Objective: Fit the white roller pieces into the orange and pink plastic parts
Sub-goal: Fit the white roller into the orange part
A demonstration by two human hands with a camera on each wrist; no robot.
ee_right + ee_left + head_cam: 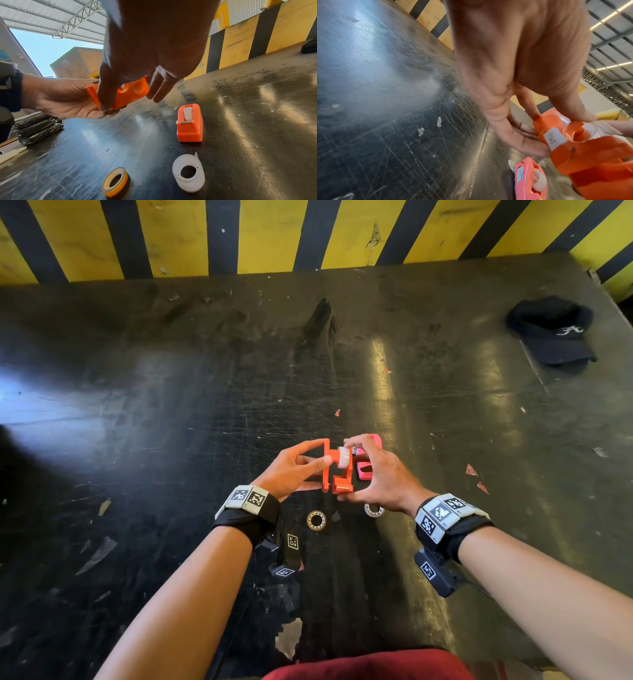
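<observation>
Above the counter (171, 405), the left hand (291, 470) grips the orange part (337, 474); the right hand (380, 474) pinches its white roller (343, 457). I'd hold the part steady and press the roller squarely until seated

Daylight glare streaks on tabletop (387, 392), blurred wrist views

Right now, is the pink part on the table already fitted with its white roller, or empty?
Fitted. The pink part lies on the table with a white roller seated in its slot; neither hand touches it.
</observation>
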